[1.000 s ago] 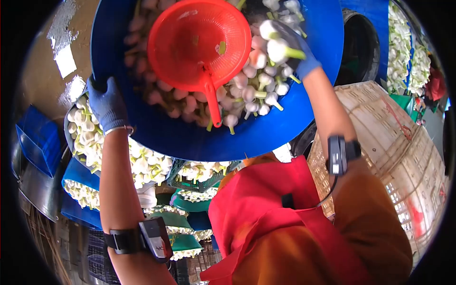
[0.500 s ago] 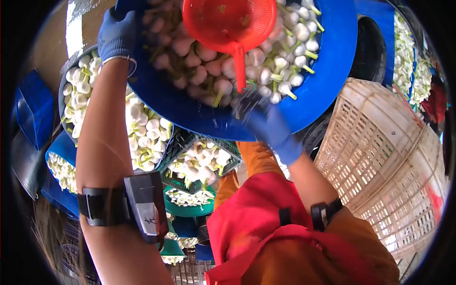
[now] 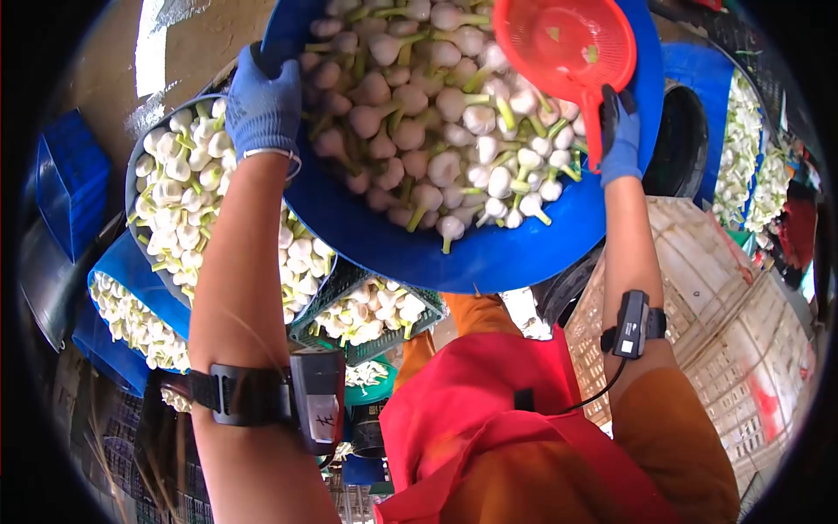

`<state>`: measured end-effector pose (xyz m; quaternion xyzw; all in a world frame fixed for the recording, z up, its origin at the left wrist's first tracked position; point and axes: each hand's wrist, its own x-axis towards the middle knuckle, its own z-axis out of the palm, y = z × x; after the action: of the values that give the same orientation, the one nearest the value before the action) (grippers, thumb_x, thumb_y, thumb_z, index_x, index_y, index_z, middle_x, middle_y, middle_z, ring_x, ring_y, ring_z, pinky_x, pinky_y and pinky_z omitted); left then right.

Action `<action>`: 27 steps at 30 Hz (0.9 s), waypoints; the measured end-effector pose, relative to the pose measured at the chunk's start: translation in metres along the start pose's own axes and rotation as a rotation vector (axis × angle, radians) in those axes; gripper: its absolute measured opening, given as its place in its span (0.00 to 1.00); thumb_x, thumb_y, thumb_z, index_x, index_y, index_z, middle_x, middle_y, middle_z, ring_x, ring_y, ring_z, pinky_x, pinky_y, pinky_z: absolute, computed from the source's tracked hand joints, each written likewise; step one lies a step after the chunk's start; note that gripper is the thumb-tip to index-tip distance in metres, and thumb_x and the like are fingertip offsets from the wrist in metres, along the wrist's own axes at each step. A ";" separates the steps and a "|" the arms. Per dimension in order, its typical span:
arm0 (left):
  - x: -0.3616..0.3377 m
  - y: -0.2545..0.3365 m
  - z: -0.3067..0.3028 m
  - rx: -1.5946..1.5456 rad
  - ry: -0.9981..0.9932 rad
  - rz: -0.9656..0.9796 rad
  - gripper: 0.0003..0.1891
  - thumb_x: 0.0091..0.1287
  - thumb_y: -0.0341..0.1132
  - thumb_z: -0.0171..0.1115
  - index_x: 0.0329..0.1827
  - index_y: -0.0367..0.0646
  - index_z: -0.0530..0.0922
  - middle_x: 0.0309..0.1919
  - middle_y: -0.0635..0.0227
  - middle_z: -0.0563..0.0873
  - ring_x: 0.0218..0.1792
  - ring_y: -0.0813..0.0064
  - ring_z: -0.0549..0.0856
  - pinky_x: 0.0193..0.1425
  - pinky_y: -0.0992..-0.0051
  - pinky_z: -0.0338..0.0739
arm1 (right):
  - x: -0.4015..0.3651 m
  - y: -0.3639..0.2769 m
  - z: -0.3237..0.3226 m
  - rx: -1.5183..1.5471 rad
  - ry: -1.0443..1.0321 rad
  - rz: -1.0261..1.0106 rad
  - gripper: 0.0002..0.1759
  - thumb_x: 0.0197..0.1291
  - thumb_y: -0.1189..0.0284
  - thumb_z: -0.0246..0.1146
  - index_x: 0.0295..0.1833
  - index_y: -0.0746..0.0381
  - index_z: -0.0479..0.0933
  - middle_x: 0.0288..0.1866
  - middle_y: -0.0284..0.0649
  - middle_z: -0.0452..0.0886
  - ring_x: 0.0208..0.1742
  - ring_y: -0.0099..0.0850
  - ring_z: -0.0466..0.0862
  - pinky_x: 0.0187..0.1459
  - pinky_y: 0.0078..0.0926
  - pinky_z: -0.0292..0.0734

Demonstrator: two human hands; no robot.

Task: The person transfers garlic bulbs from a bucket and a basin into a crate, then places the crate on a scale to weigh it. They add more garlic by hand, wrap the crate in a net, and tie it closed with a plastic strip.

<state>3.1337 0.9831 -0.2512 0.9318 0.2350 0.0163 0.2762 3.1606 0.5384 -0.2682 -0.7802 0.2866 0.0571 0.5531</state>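
A large blue basin (image 3: 524,255) holds many white garlic bulbs (image 3: 410,131) with green stems, in water. On its upper right side lies a red plastic strainer (image 3: 567,44) with its handle pointing down. My right hand (image 3: 621,135), in a blue and dark glove, is at the basin's right side, against the strainer's handle; its fingers are partly hidden and their grip is unclear. At the basin's left rim is my left hand (image 3: 264,105), in a blue glove, its thumb apart from the fingers and the fingertips at the rim.
Garlic fills a round tub (image 3: 135,179) on the left, a dark green crate (image 3: 428,306) below the basin and blue containers (image 3: 131,262) at lower left. White woven baskets (image 3: 690,323) stand at right, beside a black round container (image 3: 685,144). More garlic (image 3: 740,148) lies at far right.
My right hand has moved up and right from the basin's near edge to the strainer's handle. The strainer now sits further right in view. My left hand stays at the left rim.
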 end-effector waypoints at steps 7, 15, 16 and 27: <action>-0.006 0.016 -0.008 -0.022 -0.022 -0.066 0.20 0.58 0.41 0.59 0.53 0.48 0.74 0.43 0.55 0.84 0.46 0.53 0.83 0.50 0.60 0.76 | -0.117 0.015 0.080 -0.490 -0.466 -0.139 0.26 0.55 0.65 0.66 0.58 0.64 0.73 0.50 0.51 0.79 0.51 0.39 0.80 0.51 0.35 0.74; -0.003 0.006 -0.002 -0.080 -0.029 -0.063 0.19 0.59 0.40 0.59 0.53 0.46 0.73 0.44 0.54 0.84 0.47 0.52 0.83 0.50 0.60 0.75 | -0.127 0.065 0.232 -0.776 -0.370 0.018 0.26 0.55 0.50 0.58 0.48 0.61 0.78 0.44 0.51 0.81 0.49 0.50 0.80 0.51 0.43 0.73; -0.003 0.009 -0.004 -0.069 -0.053 -0.081 0.18 0.61 0.37 0.58 0.53 0.44 0.73 0.45 0.54 0.84 0.48 0.55 0.83 0.51 0.63 0.75 | -0.132 0.062 0.221 -0.667 -0.507 -0.092 0.24 0.55 0.53 0.59 0.48 0.60 0.78 0.44 0.51 0.81 0.48 0.50 0.80 0.51 0.43 0.74; -0.006 0.020 -0.011 -0.085 -0.097 -0.125 0.19 0.59 0.33 0.58 0.55 0.43 0.73 0.45 0.53 0.83 0.48 0.53 0.82 0.51 0.62 0.75 | -0.029 0.002 0.134 -0.717 -0.348 -0.514 0.44 0.45 0.65 0.67 0.69 0.59 0.57 0.66 0.56 0.63 0.64 0.54 0.67 0.62 0.43 0.66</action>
<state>3.1354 0.9717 -0.2315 0.9025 0.2783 -0.0362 0.3268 3.1663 0.6694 -0.3097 -0.9464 -0.0506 0.1435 0.2847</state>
